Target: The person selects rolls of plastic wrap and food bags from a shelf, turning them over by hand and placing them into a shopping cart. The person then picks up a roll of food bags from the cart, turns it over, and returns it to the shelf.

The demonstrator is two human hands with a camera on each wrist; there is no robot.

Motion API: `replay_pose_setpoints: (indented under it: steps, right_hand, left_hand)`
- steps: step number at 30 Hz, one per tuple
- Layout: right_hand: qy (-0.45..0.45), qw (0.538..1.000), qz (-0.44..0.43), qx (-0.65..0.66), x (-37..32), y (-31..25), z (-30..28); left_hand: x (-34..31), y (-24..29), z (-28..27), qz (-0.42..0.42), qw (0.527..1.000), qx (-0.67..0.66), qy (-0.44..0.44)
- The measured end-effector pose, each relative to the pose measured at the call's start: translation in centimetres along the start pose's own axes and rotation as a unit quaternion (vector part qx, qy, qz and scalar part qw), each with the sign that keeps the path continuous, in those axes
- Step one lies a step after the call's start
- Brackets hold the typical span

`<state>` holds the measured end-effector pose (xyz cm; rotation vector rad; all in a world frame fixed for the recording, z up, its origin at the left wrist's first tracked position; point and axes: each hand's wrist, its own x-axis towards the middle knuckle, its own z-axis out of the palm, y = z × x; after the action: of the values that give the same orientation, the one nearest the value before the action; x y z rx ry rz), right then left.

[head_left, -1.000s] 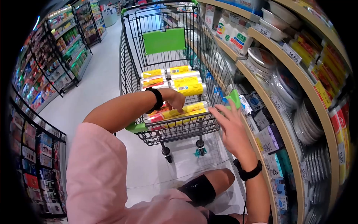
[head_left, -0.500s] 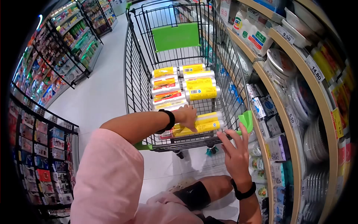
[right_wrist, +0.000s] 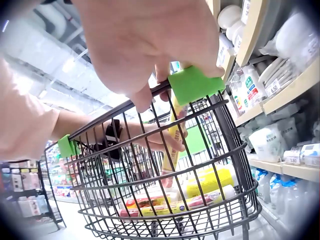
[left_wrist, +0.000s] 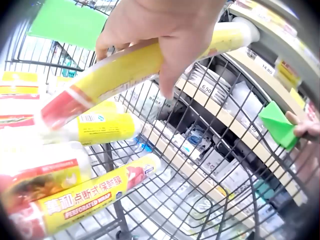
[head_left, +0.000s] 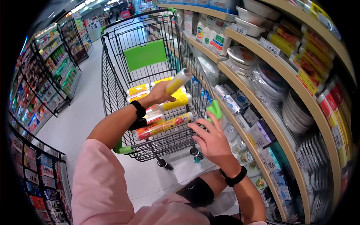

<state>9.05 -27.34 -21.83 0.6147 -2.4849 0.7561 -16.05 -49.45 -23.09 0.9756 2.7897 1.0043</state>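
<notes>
My left hand (head_left: 161, 93) grips a yellow roll (head_left: 179, 81) above the other rolls in the cart. In the left wrist view, the thumb and fingers of the hand (left_wrist: 160, 30) wrap round the raised roll (left_wrist: 120, 72), which is tilted. Below it, a roll labelled perforated wrap (left_wrist: 100, 195) lies on the wire floor. More yellow and white rolls (head_left: 138, 89) lie in two rows farther in. My right hand (head_left: 213, 140) rests at the cart's near right corner, by the green corner piece (head_left: 214, 109); in the right wrist view its fingers bend over the rim (right_wrist: 152, 92).
Shelves (head_left: 258, 48) with plates, bowls and packets run close along the cart's right side. A green panel (head_left: 145, 54) hangs at the cart's far end. Racks of goods (head_left: 45, 71) stand across the aisle floor (head_left: 85, 97) at the left.
My left hand has lifted one roll from the near end of the cart and moved up and away with it. My right hand stays at the near right corner.
</notes>
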Motion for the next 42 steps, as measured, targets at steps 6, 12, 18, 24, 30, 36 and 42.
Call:
replay_pose_setpoints:
  steps: [6, 12, 18, 24, 30, 36, 42]
  right_hand:
    - [-0.010, 0.999, -0.017, -0.028, -0.5, -0.5, 0.2]
    - [-0.022, 0.999, 0.012, -0.021, -0.9, -0.2, 0.2]
    - [0.122, 0.946, 0.141, 0.265, -2.9, 4.3, -7.0]
    - [0.207, 0.891, 0.150, 0.376, -8.6, 2.6, -15.3]
    - [0.171, 0.846, 0.184, 0.469, -14.5, -0.2, -17.5]
    - [0.167, 0.818, 0.194, 0.515, -17.8, -0.4, -20.2]
    - [0.272, 0.854, 0.159, 0.413, -17.0, -2.9, -22.7]
  left_hand:
    - [-0.2, 4.7, -3.1, 0.262, 0.955, -0.005, 0.142]
    - [-1.1, 17.2, -4.8, 0.303, 0.942, -0.088, 0.119]
    - [-1.6, 28.9, -3.1, 0.311, 0.911, -0.269, 0.036]
    - [-1.1, 36.3, 3.3, 0.292, 0.804, -0.494, -0.154]
    - [-2.3, 42.2, 9.2, 0.221, 0.658, -0.656, -0.297]
    - [-1.7, 44.9, 11.0, 0.179, 0.602, -0.674, -0.389]
    - [-2.2, 47.0, 10.8, 0.288, 0.685, -0.564, -0.361]
